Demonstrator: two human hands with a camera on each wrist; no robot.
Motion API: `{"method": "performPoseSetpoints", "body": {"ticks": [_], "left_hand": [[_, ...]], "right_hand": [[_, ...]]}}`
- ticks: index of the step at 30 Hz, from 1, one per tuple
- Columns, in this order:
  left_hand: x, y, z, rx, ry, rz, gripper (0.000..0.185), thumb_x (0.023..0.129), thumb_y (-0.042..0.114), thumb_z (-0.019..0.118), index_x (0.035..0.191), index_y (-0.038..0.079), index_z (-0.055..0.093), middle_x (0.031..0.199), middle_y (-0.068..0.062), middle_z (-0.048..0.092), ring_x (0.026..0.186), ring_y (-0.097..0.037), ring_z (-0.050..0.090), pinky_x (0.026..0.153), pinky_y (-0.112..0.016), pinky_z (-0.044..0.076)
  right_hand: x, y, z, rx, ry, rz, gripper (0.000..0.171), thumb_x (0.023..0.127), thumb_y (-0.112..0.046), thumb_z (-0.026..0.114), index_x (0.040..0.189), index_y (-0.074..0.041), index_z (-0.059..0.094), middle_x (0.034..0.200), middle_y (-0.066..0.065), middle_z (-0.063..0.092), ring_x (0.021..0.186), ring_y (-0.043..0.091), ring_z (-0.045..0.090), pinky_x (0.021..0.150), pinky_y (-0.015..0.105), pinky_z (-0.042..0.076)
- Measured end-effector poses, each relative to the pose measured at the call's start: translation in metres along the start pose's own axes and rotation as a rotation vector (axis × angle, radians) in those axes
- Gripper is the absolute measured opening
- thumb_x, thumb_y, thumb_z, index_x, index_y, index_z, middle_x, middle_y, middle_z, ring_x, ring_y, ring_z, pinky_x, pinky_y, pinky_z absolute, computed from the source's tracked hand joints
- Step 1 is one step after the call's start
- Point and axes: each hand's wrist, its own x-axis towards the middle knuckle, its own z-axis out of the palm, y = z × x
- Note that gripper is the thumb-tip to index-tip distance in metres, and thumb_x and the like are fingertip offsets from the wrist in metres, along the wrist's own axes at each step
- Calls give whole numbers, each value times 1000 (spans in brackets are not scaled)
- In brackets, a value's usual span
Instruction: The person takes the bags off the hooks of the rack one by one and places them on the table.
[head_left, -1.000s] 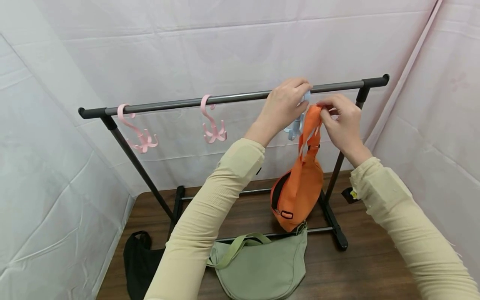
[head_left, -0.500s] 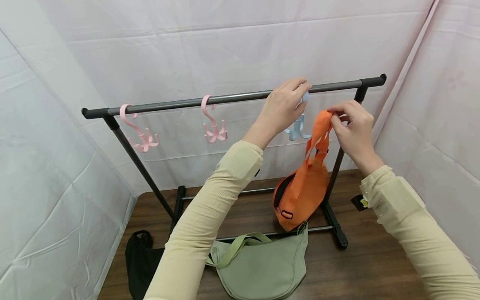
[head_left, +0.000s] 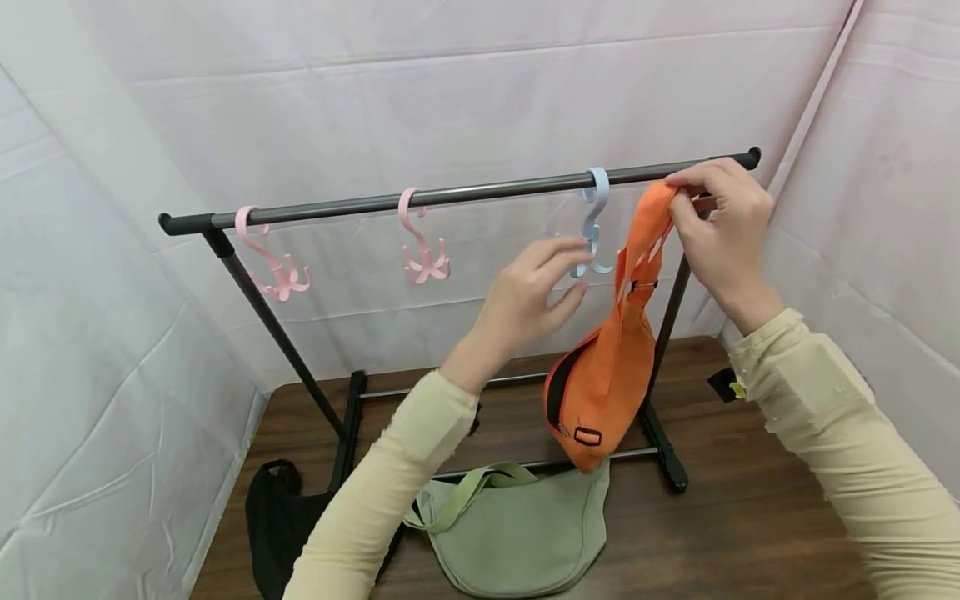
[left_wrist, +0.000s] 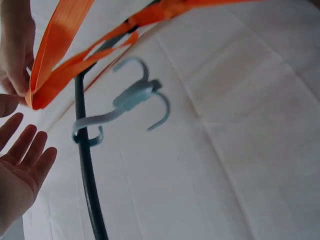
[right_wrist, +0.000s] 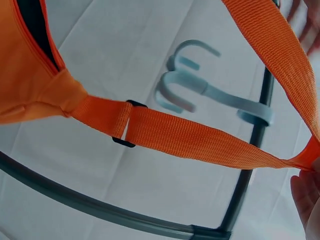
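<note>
My right hand (head_left: pixel 723 229) pinches the top of the strap of an orange sling bag (head_left: pixel 607 387), which hangs below it with its dark zip opening to the left. A light blue hook (head_left: pixel 597 200) with several prongs hangs on the rack's bar (head_left: pixel 510 190), just left of the strap. My left hand (head_left: pixel 521 300) is in front of the prongs with fingers extended and nothing in them. In the left wrist view the left hand's fingers (left_wrist: pixel 32 152) are spread near the strap loop. The right wrist view shows the strap (right_wrist: pixel 190 137) with a black buckle, passing close to the blue hook.
Two pink hooks (head_left: pixel 425 250) hang farther left on the bar. A green bag (head_left: pixel 521 533) lies on the wooden floor (head_left: pixel 750 500) at the rack's base, with a black bag (head_left: pixel 281 525) to its left. White cloth walls stand behind and at both sides.
My left hand has let go of the blue hook's top and dropped down and left. My right hand has moved right, dipped, then risen with the strap, away from the blue hook.
</note>
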Motion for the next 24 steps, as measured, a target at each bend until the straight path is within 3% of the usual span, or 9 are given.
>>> {"method": "performPoseSetpoints", "body": {"ticks": [4, 9, 13, 16, 20, 24], "left_hand": [[-50, 10, 7, -110, -19, -92, 24, 82, 9, 64, 105, 2, 64, 112, -10, 59, 107, -20, 54, 94, -24, 40], [-122, 20, 20, -250, -102, -320, 25, 86, 12, 61, 111, 5, 61, 116, -6, 57, 110, -17, 52, 92, -28, 43], [-169, 27, 33, -358, -162, -508, 27, 90, 15, 57, 116, 8, 58, 119, -6, 55, 111, -17, 52, 86, -32, 47], [-188, 36, 33, -482, -179, -675, 28, 91, 11, 54, 118, 4, 55, 121, -12, 54, 109, -23, 53, 86, -39, 46], [-198, 47, 35, -655, -172, -873, 33, 90, 7, 54, 122, -2, 51, 120, -21, 52, 109, -33, 52, 88, -46, 44], [-207, 51, 49, -744, -163, -968, 44, 87, 9, 59, 127, -4, 45, 123, -21, 49, 114, -37, 47, 90, -48, 43]], "right_hand": [[5, -9, -2, 22, 15, -4, 19, 75, 10, 51, 79, 6, 70, 76, 7, 62, 68, -2, 53, 60, 7, 43], [8, -20, -7, 37, 6, -25, 19, 74, 10, 51, 77, 7, 70, 75, 7, 62, 65, -2, 53, 58, 8, 42], [10, -29, -16, 15, -27, -79, 19, 74, 10, 50, 76, 9, 68, 75, 15, 61, 66, -4, 51, 59, 8, 42], [11, -34, -22, -9, -61, -124, 18, 75, 8, 49, 76, 11, 67, 76, 19, 60, 67, -5, 50, 60, 8, 43], [11, -40, -26, -31, -89, -146, 19, 77, 5, 49, 77, 11, 67, 76, 20, 59, 68, -6, 49, 61, 7, 42], [10, -44, -28, -69, -103, -161, 19, 78, 4, 50, 79, 10, 68, 76, 19, 60, 68, -5, 48, 62, 6, 42]]}}
